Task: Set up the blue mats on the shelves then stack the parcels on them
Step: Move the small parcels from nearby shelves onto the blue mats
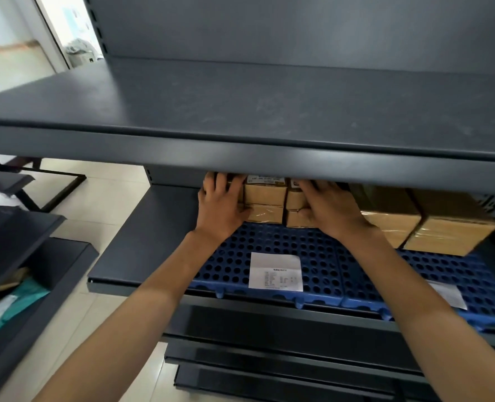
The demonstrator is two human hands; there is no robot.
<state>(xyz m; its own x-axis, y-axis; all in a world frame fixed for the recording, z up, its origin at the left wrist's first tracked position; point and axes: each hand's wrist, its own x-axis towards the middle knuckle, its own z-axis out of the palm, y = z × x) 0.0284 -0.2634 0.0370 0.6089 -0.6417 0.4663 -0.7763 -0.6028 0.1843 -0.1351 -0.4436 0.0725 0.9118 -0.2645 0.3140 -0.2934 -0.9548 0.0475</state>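
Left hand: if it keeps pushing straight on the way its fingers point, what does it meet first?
The left hand already lies against the small stacked parcels; beyond them probably the shelf's back panel, hidden here.

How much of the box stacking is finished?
Partly done. The blue mats already lie on the lower shelf, and two big parcels sit on them at the right. Right now the left hand and right hand press on a stack of small parcels at the back. The upper shelf has no mat or parcels yet, so that may be left.
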